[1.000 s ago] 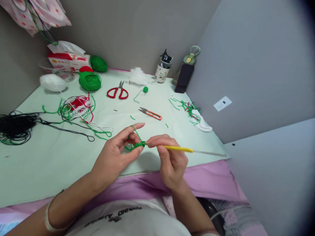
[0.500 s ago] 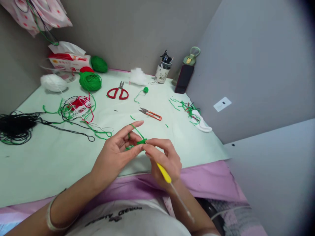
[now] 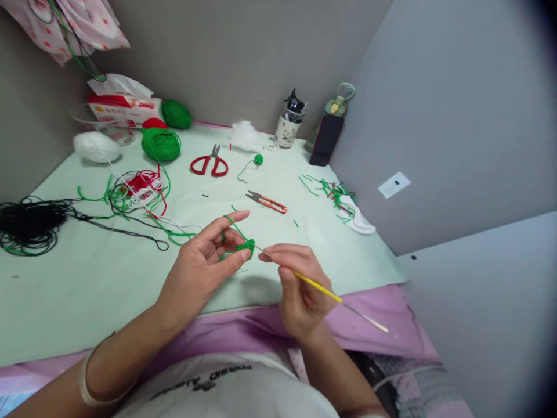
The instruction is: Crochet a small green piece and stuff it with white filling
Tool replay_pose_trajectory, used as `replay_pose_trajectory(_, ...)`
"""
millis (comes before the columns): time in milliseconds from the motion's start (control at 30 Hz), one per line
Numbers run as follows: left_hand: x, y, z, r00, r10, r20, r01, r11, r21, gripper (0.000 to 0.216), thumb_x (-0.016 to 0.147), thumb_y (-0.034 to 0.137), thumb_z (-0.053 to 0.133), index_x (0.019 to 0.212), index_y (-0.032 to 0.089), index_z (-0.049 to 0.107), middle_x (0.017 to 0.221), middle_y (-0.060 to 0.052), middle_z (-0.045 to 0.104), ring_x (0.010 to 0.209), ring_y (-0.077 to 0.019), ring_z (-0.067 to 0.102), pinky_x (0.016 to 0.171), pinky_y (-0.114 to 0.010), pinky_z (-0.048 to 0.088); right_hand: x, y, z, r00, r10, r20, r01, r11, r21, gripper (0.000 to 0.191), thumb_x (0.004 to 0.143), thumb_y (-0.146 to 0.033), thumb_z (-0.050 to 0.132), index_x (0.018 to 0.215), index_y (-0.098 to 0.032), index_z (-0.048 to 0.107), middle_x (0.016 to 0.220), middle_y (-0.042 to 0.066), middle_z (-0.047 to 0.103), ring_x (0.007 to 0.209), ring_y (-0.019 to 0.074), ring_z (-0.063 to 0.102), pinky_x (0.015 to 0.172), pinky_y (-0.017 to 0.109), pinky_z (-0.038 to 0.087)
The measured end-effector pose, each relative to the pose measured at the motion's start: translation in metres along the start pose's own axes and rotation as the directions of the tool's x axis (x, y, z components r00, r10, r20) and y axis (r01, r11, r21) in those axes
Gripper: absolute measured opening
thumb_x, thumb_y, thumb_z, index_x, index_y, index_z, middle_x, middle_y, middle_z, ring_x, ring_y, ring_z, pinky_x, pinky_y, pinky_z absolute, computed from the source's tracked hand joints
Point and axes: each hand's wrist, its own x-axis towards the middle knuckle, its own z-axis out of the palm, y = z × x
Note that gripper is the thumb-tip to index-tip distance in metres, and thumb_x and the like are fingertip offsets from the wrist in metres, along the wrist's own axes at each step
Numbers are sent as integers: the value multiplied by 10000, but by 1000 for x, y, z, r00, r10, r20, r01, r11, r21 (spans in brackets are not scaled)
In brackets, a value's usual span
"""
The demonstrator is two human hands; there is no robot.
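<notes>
Between the thumb and fingers of my left hand (image 3: pixel 202 261) is a small green crochet piece (image 3: pixel 247 247). Green yarn runs from that piece up over my raised left index finger. My right hand (image 3: pixel 304 284) is closed around a crochet hook (image 3: pixel 319 286) with a yellow grip and metal ends. The hook's tip points left and meets the piece's right edge; whether it sits inside a stitch I cannot tell. Just beyond my hands lie orange thread snips (image 3: pixel 267 202). Part of the green piece is hidden behind my left thumb.
Red-handled scissors (image 3: pixel 209 164), a small green ball (image 3: pixel 258 159) and white stuffing (image 3: pixel 245 136) lie farther back. Tangled yarn (image 3: pixel 141 188) and black cord (image 3: pixel 32 223) spread at left, before green yarn balls (image 3: pixel 161 144). A phone (image 3: pixel 327 139) leans on a bottle (image 3: pixel 339 100) at right.
My right hand has moved right, away from my left hand, and the hook has swung to a flatter angle. The green piece has tilted and shows more of itself.
</notes>
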Motion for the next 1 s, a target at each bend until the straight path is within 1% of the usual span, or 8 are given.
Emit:
replay_pose_trajectory(100,-1,0,-1,1000,-15,26,15,1000,-12,467,873,253,815,1322,330,714,916,37,595,888,-128,605,825,-238,530,4,0,3,991,122,-53,-117,988,102,222,1043,-191,558,1109,-263,758,939,48,784,863,201,749,745,382,652)
replay_pose_trajectory(233,0,-4,-3,995,-42,96,51,994,-95,477,871,252,822,1331,329,720,911,32,613,876,-132,605,837,-249,518,11,2,7,971,237,-26,-227,955,192,196,1038,-310,597,982,-248,774,951,62,788,841,201,727,700,369,617)
replay_pose_trajectory(300,1,-5,-3,989,-60,135,78,988,-134,481,869,250,826,1335,314,724,897,26,626,865,-135,605,849,-259,514,13,5,8,958,285,7,-279,933,227,209,1031,-353,612,966,-239,775,979,71,799,872,207,727,703,362,608)
replay_pose_trajectory(433,1,-5,-3,984,-94,150,121,976,-182,512,868,245,835,1357,327,711,917,26,653,883,-129,613,865,-255,501,13,11,7,928,368,55,-368,885,286,213,1031,-377,614,1010,-241,776,963,59,799,775,174,703,670,328,576)
replay_pose_trajectory(600,1,-3,-3,978,-130,160,162,965,-205,655,870,226,824,1481,321,609,954,12,670,897,-142,621,853,-271,502,13,13,6,922,380,68,-377,850,368,181,1021,-345,635,994,-244,784,983,53,798,796,165,705,691,318,574)
replay_pose_trajectory(833,3,1,0,959,-142,246,207,942,-263,886,840,203,833,1616,331,425,934,-3,712,906,-171,653,833,-292,493,10,12,7,922,380,69,-381,867,320,199,1009,-376,647,966,-230,775,912,60,780,803,185,702,682,334,573)
replay_pose_trajectory(900,3,1,0,958,-146,246,209,944,-255,856,849,219,826,1605,337,442,921,-1,703,888,-171,643,790,-284,480,9,13,7,920,388,48,-379,852,362,184,1014,-360,642,967,-233,768,897,51,776,757,167,685,656,314,557)
replay_pose_trajectory(1000,3,-1,-1,967,-149,204,197,951,-238,722,855,238,827,1520,325,562,914,7,679,857,-161,612,784,-281,471,10,14,8,906,424,22,-389,808,443,194,1017,-374,635,957,-221,739,879,50,778,715,156,683,629,296,564)
